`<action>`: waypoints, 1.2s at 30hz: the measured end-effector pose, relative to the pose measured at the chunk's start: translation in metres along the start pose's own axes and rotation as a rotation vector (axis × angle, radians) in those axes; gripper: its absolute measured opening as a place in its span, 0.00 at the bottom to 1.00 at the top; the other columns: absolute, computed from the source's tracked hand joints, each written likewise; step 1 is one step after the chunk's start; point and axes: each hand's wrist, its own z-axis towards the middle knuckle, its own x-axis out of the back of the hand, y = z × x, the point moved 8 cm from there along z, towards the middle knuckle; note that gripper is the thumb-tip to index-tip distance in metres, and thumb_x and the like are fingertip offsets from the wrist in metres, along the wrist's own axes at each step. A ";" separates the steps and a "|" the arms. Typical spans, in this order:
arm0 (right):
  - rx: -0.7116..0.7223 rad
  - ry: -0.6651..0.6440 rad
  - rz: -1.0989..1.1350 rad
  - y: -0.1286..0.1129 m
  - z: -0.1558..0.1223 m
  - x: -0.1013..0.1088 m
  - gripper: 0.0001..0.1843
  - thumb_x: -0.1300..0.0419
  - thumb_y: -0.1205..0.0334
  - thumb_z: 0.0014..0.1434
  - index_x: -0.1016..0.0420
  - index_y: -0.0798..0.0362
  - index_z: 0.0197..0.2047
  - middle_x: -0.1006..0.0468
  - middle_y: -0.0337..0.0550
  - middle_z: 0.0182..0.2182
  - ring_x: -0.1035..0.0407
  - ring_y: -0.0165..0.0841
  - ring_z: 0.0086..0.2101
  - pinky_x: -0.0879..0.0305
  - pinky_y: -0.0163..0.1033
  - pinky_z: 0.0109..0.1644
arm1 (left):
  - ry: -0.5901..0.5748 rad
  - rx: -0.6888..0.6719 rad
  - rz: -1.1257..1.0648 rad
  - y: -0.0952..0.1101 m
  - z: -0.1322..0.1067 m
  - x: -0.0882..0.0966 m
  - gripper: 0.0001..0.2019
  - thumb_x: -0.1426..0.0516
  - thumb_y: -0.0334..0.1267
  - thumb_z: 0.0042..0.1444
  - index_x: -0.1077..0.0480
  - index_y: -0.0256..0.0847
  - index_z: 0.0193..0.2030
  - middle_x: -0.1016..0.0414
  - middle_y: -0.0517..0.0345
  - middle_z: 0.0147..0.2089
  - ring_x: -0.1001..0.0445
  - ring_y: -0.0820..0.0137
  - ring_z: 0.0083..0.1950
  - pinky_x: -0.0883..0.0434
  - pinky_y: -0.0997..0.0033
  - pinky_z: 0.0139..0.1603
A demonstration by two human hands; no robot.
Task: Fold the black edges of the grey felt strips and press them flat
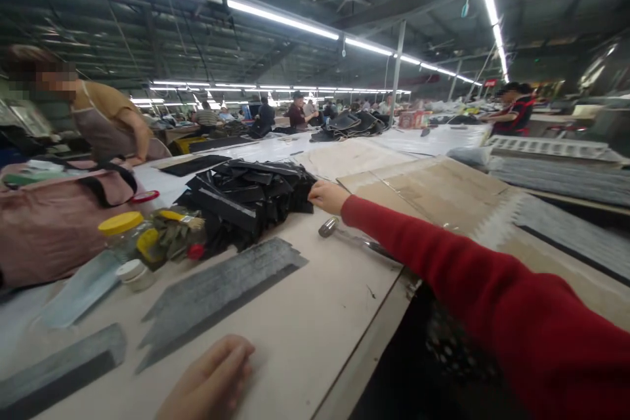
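Note:
At the right end of a heap of black flat pieces (251,193), my right hand (329,197) pinches the edge of one black piece. The red sleeve of that arm reaches across from the right. My left hand (211,377) is low over the white table (290,315), its fingers curled together and slightly blurred, with nothing seen in them. Between my hands lie grey strips with dark edges (221,295), overlapping in a fan. A metal-headed hammer (329,227) rests just below my right hand, its handle partly behind my sleeve.
To the left are another grey strip (63,367), a white-lidded jar (134,274), a yellow-lidded jar (121,226), a brush (182,217) and a pink bag (63,216). Brown board (423,187) covers the right side. A co-worker (111,111) leans over at the left.

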 end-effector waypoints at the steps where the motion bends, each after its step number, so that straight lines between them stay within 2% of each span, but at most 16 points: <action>1: -0.034 -0.018 0.007 0.015 -0.013 0.003 0.12 0.49 0.67 0.53 0.25 0.58 0.36 0.28 0.48 0.38 0.36 0.34 0.39 0.43 0.36 0.44 | -0.001 -0.022 0.030 0.002 0.000 -0.002 0.21 0.45 0.57 0.41 0.33 0.38 0.28 0.37 0.61 0.23 0.40 0.76 0.22 0.42 0.80 0.18; 3: -0.071 -0.074 0.030 0.032 -0.036 0.001 0.12 0.49 0.67 0.53 0.25 0.59 0.34 0.27 0.48 0.33 0.34 0.33 0.33 0.41 0.36 0.38 | 0.014 -0.064 0.089 0.006 0.001 -0.004 0.19 0.46 0.55 0.43 0.33 0.39 0.28 0.38 0.62 0.23 0.40 0.76 0.22 0.43 0.80 0.18; 5: -0.064 -0.144 0.060 0.030 -0.053 -0.011 0.12 0.48 0.65 0.52 0.24 0.57 0.33 0.26 0.46 0.28 0.35 0.32 0.29 0.42 0.34 0.33 | 0.050 -0.131 0.178 0.014 0.004 -0.004 0.17 0.47 0.53 0.46 0.33 0.40 0.30 0.38 0.63 0.22 0.40 0.75 0.21 0.42 0.79 0.18; 7: -0.020 -0.207 0.096 0.012 -0.063 -0.029 0.11 0.47 0.64 0.50 0.24 0.55 0.31 0.26 0.43 0.26 0.35 0.30 0.27 0.44 0.33 0.31 | 0.087 -0.238 0.319 0.027 0.009 -0.007 0.14 0.47 0.50 0.48 0.33 0.41 0.32 0.35 0.62 0.24 0.36 0.72 0.24 0.39 0.76 0.22; 10: 0.055 -0.245 0.145 -0.030 -0.065 -0.055 0.09 0.46 0.64 0.49 0.24 0.54 0.28 0.26 0.42 0.26 0.35 0.29 0.28 0.45 0.32 0.32 | 0.106 -0.448 0.562 0.048 0.017 -0.017 0.10 0.49 0.43 0.50 0.32 0.41 0.34 0.31 0.57 0.32 0.33 0.67 0.34 0.36 0.72 0.34; 13: 0.080 -0.208 0.186 -0.065 -0.059 -0.074 0.12 0.48 0.61 0.52 0.25 0.55 0.28 0.27 0.43 0.27 0.36 0.30 0.29 0.46 0.33 0.33 | 0.126 -0.632 0.814 0.064 0.030 -0.031 0.09 0.51 0.38 0.53 0.32 0.40 0.35 0.31 0.54 0.36 0.34 0.65 0.39 0.38 0.67 0.42; 15: 0.066 -0.159 0.212 -0.078 -0.055 -0.084 0.16 0.52 0.59 0.56 0.26 0.55 0.28 0.27 0.43 0.27 0.37 0.29 0.29 0.46 0.33 0.33 | 0.195 -0.680 0.986 0.071 0.041 -0.037 0.08 0.51 0.35 0.52 0.33 0.39 0.37 0.32 0.53 0.38 0.36 0.64 0.42 0.39 0.65 0.45; 17: 0.045 -0.118 0.239 -0.082 -0.054 -0.092 0.17 0.54 0.58 0.57 0.27 0.56 0.28 0.28 0.43 0.27 0.37 0.28 0.29 0.46 0.32 0.32 | 0.274 -0.650 1.104 0.073 0.054 -0.039 0.08 0.51 0.34 0.52 0.33 0.39 0.37 0.33 0.52 0.40 0.37 0.64 0.44 0.39 0.65 0.45; 19: 0.030 -0.093 0.262 -0.080 -0.055 -0.099 0.17 0.54 0.59 0.58 0.28 0.56 0.29 0.29 0.42 0.27 0.37 0.27 0.29 0.46 0.31 0.32 | 0.295 -0.598 1.173 0.072 0.063 -0.041 0.07 0.51 0.35 0.53 0.34 0.39 0.37 0.34 0.53 0.39 0.36 0.65 0.43 0.38 0.66 0.44; 22: 0.006 -0.041 0.330 -0.068 -0.057 -0.100 0.16 0.54 0.59 0.58 0.28 0.56 0.30 0.29 0.41 0.27 0.37 0.27 0.29 0.44 0.31 0.33 | 0.222 -0.578 1.273 0.068 0.064 -0.049 0.07 0.52 0.36 0.54 0.34 0.39 0.35 0.34 0.54 0.37 0.36 0.66 0.40 0.37 0.67 0.41; 26: -0.035 0.073 0.491 -0.055 -0.057 -0.090 0.15 0.52 0.59 0.56 0.28 0.56 0.27 0.30 0.41 0.24 0.37 0.28 0.28 0.43 0.32 0.33 | 0.167 -0.541 1.422 0.067 0.056 -0.058 0.07 0.53 0.32 0.55 0.35 0.39 0.35 0.33 0.54 0.37 0.34 0.65 0.39 0.35 0.67 0.38; 33: 0.040 0.114 0.547 -0.067 -0.060 -0.083 0.14 0.51 0.60 0.56 0.30 0.55 0.24 0.32 0.39 0.22 0.38 0.27 0.26 0.44 0.32 0.31 | 0.095 -0.455 1.608 0.072 0.054 -0.081 0.13 0.57 0.22 0.53 0.34 0.33 0.37 0.33 0.47 0.37 0.32 0.61 0.38 0.32 0.66 0.30; 36: 0.031 0.171 0.570 -0.066 -0.062 -0.074 0.13 0.51 0.61 0.56 0.30 0.56 0.25 0.32 0.39 0.22 0.38 0.27 0.27 0.43 0.32 0.32 | 0.119 -0.476 1.591 0.072 0.056 -0.080 0.13 0.57 0.22 0.53 0.34 0.33 0.37 0.33 0.47 0.36 0.32 0.61 0.38 0.33 0.66 0.30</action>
